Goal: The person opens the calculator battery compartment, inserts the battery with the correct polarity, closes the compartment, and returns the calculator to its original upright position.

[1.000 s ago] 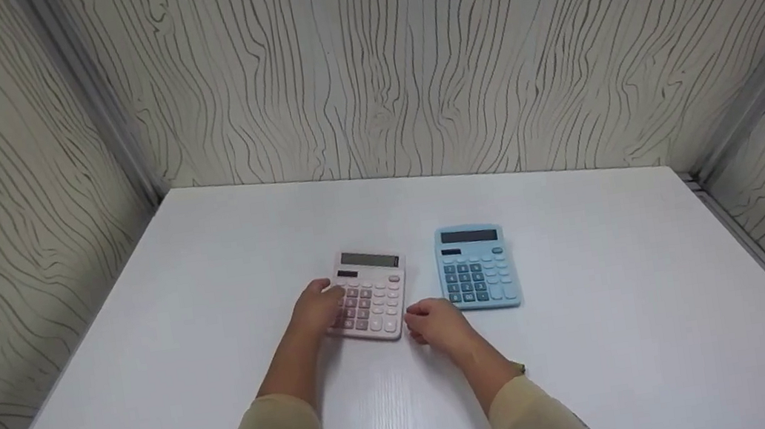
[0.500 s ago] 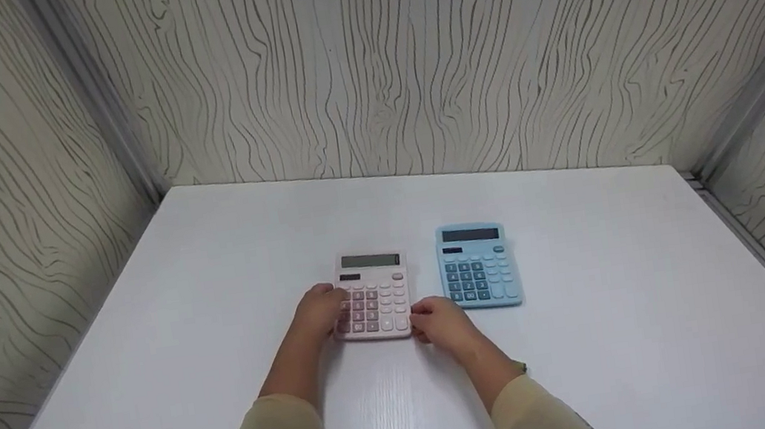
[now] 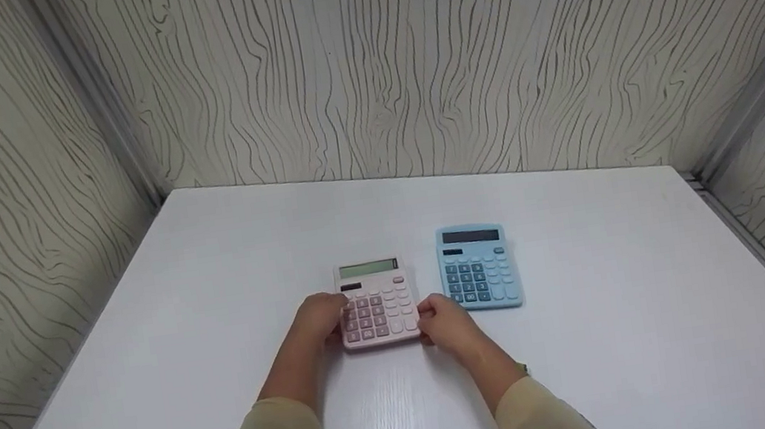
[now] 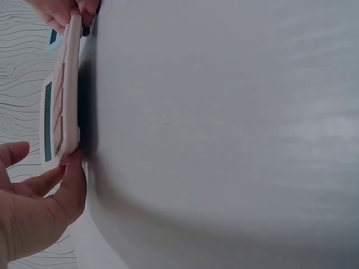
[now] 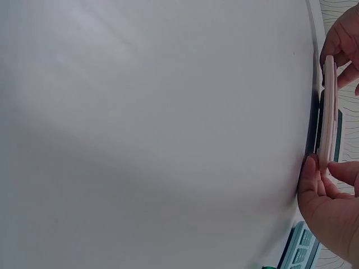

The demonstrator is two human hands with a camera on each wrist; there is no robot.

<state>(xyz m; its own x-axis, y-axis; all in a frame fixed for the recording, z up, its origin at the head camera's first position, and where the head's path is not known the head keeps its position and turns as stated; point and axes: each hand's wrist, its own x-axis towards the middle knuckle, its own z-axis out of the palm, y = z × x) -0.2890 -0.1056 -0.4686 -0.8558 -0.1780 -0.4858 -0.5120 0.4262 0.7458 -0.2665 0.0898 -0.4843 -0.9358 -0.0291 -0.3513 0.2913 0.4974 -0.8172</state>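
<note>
A pink calculator [image 3: 375,308] with a display along its far end is held between both hands, face up, close over the table. My left hand [image 3: 319,317] grips its left edge, thumb over the keys in the head view. On the opposite side, near the front corner, my right hand [image 3: 447,322] pinches the right edge between thumb and fingers, as the right wrist view shows. Under the calculator's body [image 4: 68,95] a dark band of shadow runs along the tabletop. A light blue calculator [image 3: 478,268] lies just right of it, beyond the right hand, untouched.
The white table [image 3: 631,329] extends around both calculators. Behind it stands a panel [image 3: 361,60] with a wood-grain line pattern, and similar panels close off the left and right sides.
The pink calculator has turned from slanted to nearly straight and come slightly toward me. The right hand has taken hold of its right edge. The blue calculator stays put.
</note>
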